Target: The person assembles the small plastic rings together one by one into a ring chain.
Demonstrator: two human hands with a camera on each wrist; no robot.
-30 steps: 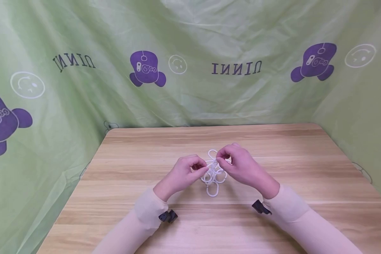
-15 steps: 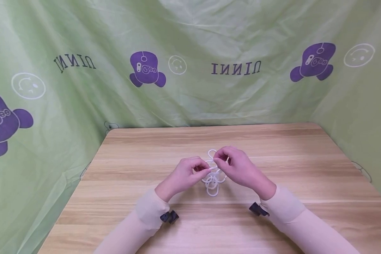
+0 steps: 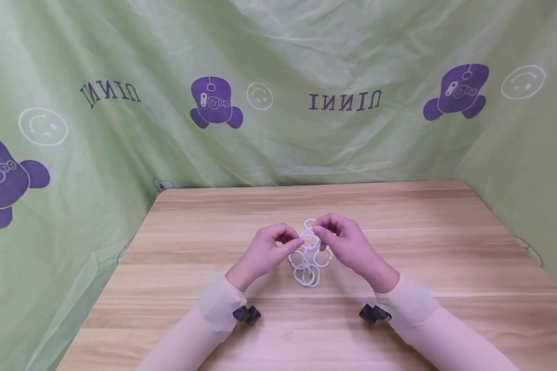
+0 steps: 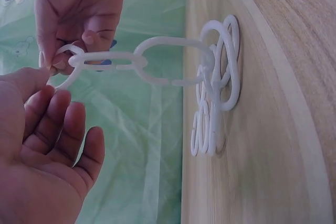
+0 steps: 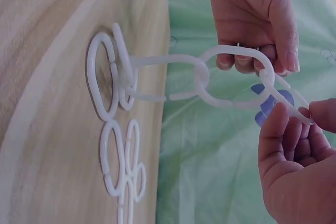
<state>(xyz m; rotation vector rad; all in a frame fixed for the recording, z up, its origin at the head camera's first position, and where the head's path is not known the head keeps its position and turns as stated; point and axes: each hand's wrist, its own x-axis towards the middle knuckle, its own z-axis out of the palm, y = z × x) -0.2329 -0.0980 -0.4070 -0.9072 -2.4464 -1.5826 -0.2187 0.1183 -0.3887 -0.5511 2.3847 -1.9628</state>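
Note:
A chain of white plastic oval links (image 4: 168, 41) hangs between my two hands over the wooden table, its lower links (image 5: 91, 77) lying in a small pile. Coming in from the left, my left hand (image 3: 270, 251) pinches the top link (image 5: 283, 96) between thumb and index finger. My right hand (image 3: 348, 245) pinches the same link from the other side, thumb against fingertips. Each link shows a narrow slit in one side. Below the held link, two more links stretch down in a line to the pile. Fingertips hide part of the top link.
The wooden table (image 3: 181, 288) carries only the chain near its middle. A green curtain (image 3: 278, 144) printed with purple figures hangs behind and beside it. A small dark camera mount (image 3: 247, 314) sits at each wrist, over beige sleeves (image 3: 220, 304).
Both hands stay close together over the pile, the right one drifting slightly left. The chain's links have shifted between them, and the lower loops have spread a little to the left.

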